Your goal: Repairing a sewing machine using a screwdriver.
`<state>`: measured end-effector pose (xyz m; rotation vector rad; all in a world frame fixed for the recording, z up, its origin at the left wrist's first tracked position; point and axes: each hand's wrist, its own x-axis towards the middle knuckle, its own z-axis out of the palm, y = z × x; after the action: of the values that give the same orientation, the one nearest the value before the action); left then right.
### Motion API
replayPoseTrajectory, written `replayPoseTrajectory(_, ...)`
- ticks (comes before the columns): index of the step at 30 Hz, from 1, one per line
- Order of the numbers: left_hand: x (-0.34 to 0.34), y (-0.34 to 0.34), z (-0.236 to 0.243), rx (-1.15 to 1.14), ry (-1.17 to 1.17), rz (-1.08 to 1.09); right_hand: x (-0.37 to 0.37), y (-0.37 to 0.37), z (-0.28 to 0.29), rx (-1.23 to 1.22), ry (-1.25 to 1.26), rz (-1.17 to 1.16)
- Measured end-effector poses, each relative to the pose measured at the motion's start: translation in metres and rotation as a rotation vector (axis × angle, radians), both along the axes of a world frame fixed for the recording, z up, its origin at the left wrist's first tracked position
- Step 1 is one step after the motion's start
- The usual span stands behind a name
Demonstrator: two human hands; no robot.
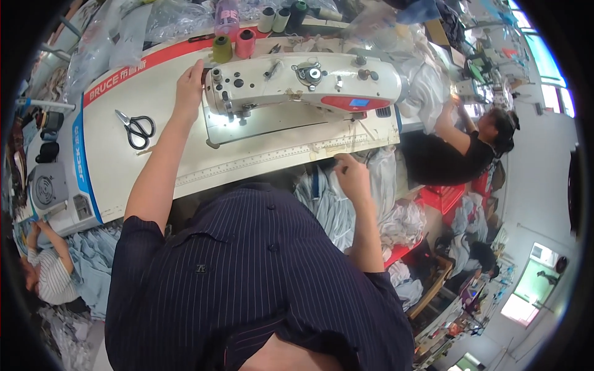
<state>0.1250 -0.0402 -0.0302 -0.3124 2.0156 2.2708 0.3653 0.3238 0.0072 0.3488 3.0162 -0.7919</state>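
My left hand [190, 86] is at the left end of the white sewing machine [278, 83], its fingers wrapped against that end and partly hidden behind it. A small work light glows below the machine head. My right hand [352, 176] is at the table's front edge below the machine, fingers curled; whatever they hold, if anything, is too unclear to make out. Black-handled scissors [139, 133] lie on the white table [108, 179], left of my left forearm. A printed ruler [266, 157] runs along the front edge.
Thread cones [245, 43] and plastic bags stand behind the machine. Pale fabric piles [399, 229] lie below the table at right, with a red bin [442, 201]. A co-worker in black [461, 161] works at right, another person in stripes [49, 275] at lower left, others farther back.
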Motion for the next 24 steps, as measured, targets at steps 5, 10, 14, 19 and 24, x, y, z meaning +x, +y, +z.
replayPoseTrajectory(5,0.007,0.008,0.003,-0.011,-0.028,0.128,-0.023,-0.003,0.012,-0.090,-0.029,0.164)
replayPoseTrajectory(10,0.005,0.019,-0.001,-0.018,0.048,0.259,-0.039,0.009,0.011,-0.176,-0.090,0.276)
replayPoseTrajectory(14,0.004,0.011,-0.012,0.109,0.043,0.251,-0.052,0.012,0.019,-0.278,-0.015,0.337)
replayPoseTrajectory(19,0.011,0.014,-0.012,0.245,0.124,0.216,-0.037,0.025,0.025,-0.655,-0.038,0.143)
replayPoseTrajectory(24,-0.005,0.013,-0.025,0.089,0.297,0.128,-0.002,0.057,-0.008,-0.683,0.620,0.068)
